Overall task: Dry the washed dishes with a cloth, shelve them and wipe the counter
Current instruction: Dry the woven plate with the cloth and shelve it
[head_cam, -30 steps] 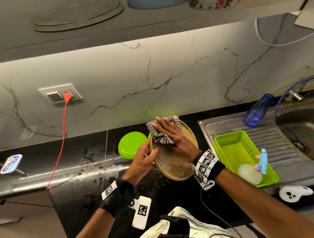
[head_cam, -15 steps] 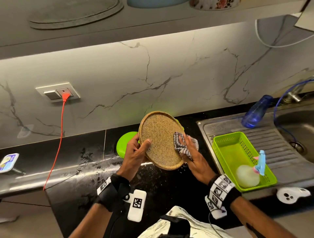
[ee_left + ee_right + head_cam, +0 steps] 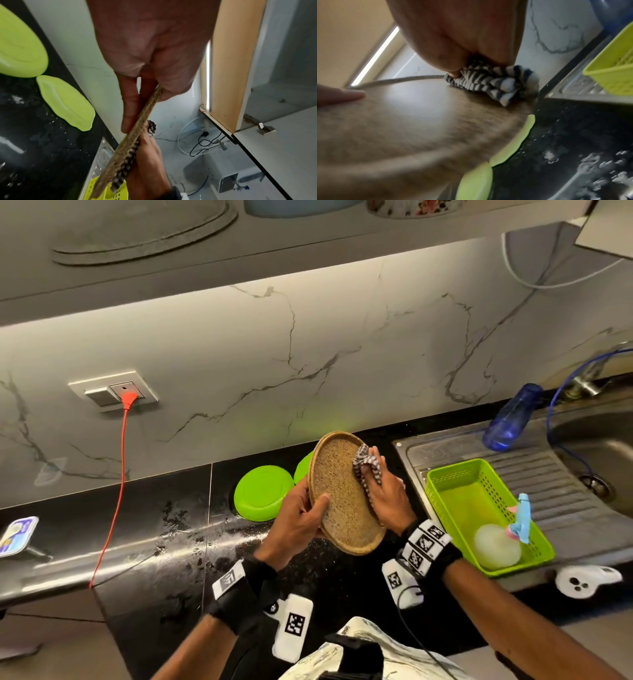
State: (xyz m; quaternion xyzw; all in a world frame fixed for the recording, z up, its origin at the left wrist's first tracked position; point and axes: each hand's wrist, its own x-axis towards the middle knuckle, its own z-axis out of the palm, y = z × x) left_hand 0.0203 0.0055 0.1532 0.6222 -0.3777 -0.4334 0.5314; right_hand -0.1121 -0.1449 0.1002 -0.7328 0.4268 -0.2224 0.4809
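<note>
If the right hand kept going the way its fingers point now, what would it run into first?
Probably the marble wall. The right hand, pressing the cloth against the brown plate, points up and back over the counter; nothing else seems to lie in that line, though depth is unclear.

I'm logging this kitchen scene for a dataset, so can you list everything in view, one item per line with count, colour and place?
plate: one, speckled brown, held tilted above the counter
cloth: one, checked dark and white, against the plate's far side
green plates: two, lime, on the wet black counter behind the held plate
basket: one, lime, on the steel drainboard
sponge: one, whitish, inside the basket
bottle: one, blue, lying beside the sink
cable: one, red, plugged into the wall socket
left hand: grips the plate's rim
right hand: presses the cloth on the plate
</note>
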